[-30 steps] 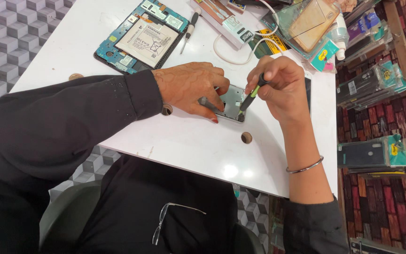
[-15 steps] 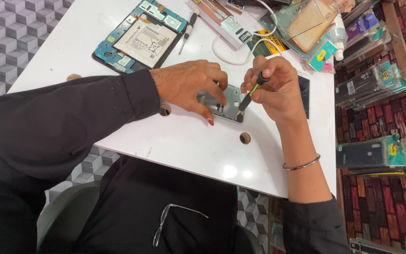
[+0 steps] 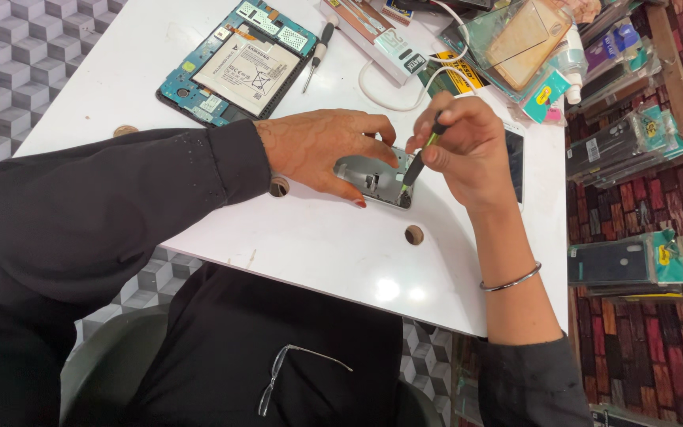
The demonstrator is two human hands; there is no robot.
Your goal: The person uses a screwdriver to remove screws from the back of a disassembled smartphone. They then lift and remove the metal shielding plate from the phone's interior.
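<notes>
A phone (image 3: pixel 373 178) is held on the table (image 3: pixel 318 237) under the left hand (image 3: pixel 322 146), with the right hand (image 3: pixel 468 150) at its three o'clock. A tablet (image 3: pixel 235 67) is laid at eleven o'clock, a screwdriver (image 3: pixel 318 51) beside it.

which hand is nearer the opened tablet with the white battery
Left. The left hand rests on the small phone, just below the opened tablet; the right hand is farther off to the right.
</notes>
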